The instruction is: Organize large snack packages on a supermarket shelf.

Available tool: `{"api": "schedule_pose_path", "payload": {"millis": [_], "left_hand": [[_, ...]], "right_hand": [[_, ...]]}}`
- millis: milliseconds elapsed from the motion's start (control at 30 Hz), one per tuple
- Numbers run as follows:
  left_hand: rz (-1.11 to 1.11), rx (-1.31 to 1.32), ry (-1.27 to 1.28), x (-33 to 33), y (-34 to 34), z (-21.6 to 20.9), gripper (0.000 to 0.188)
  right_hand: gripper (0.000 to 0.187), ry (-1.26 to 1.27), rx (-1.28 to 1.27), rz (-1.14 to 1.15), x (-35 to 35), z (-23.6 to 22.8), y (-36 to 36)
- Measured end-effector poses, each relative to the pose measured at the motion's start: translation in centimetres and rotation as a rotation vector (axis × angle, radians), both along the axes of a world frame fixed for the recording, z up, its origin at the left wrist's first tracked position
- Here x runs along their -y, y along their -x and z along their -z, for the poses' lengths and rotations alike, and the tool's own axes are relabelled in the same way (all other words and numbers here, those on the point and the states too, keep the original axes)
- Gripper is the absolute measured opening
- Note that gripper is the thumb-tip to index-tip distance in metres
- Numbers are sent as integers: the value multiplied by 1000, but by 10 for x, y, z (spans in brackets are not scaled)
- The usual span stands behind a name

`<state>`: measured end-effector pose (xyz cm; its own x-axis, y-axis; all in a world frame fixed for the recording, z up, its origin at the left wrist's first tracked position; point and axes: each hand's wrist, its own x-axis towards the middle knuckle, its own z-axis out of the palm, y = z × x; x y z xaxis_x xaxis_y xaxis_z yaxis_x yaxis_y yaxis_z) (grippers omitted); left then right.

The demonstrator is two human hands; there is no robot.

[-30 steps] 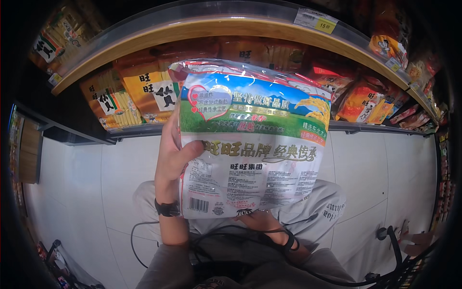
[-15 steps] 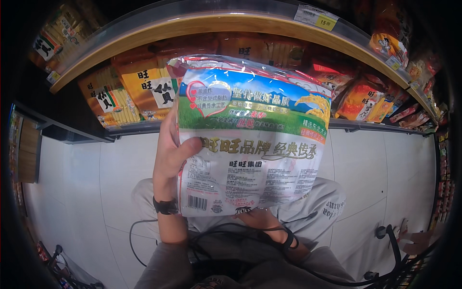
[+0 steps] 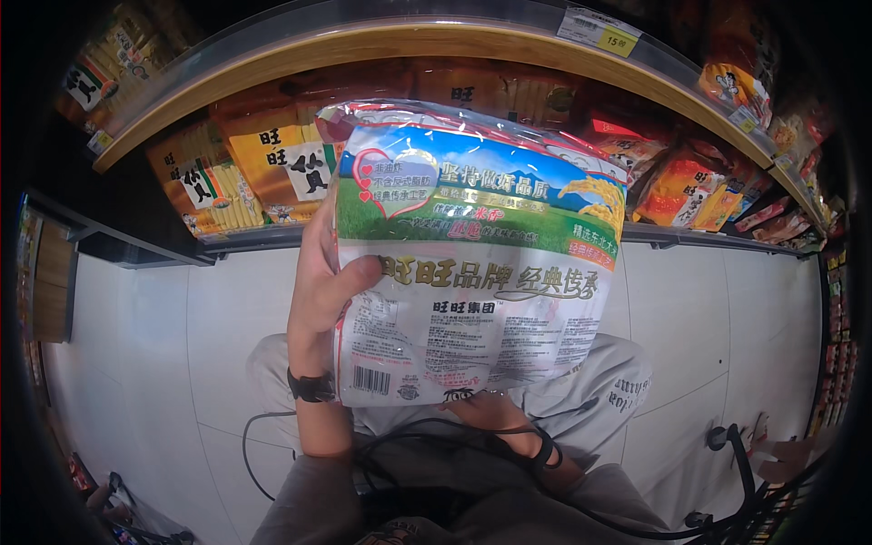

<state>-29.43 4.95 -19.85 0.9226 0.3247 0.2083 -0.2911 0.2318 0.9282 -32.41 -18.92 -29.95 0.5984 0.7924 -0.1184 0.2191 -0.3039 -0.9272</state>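
Note:
A large, glossy snack bag (image 3: 472, 318) is held up in front of me, its white back panel facing me. A blue-sky and green-field picture runs across its upper part, with fine print and a barcode below. My left hand (image 3: 329, 286) is closed on the bag's left edge, thumb lying on the front and the other fingers behind. Below the bag's lower edge is my right hand (image 3: 490, 413), close to my lap. The bag covers most of its fingers, so I cannot tell whether they grip it.
Behind the bag, a shelf holds orange snack bags (image 3: 263, 159) and red-orange packages (image 3: 681, 186). A wooden shelf edge (image 3: 363, 45) with a price label (image 3: 597, 33) curves above. A black cable (image 3: 247, 445) loops beside my lap over the pale tiled floor (image 3: 136, 336).
The bag and my left hand have barely moved; the bag sits a touch higher. My right hand stays below it.

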Motion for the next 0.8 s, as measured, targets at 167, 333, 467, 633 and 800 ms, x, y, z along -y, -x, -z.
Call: {"api": "schedule_pose_path", "payload": {"millis": [167,333,467,633,800], "left_hand": [[18,-19,21,0,1,-1,90],[-4,11,-2,1,-2,0,90],[-2,13,3,0,-1,-1,90],[-11,1,-6,0,0,-1,88],[-22,-15,-40,-1,0,0,88]], "right_hand": [[33,7,20,-5,1,5,1],[16,-30,61,54,-2,2,2],[16,-53,44,67,-3,0,2],[33,-46,-37,44,1,8,2],[32,-22,129,47,2,13,5]]}}
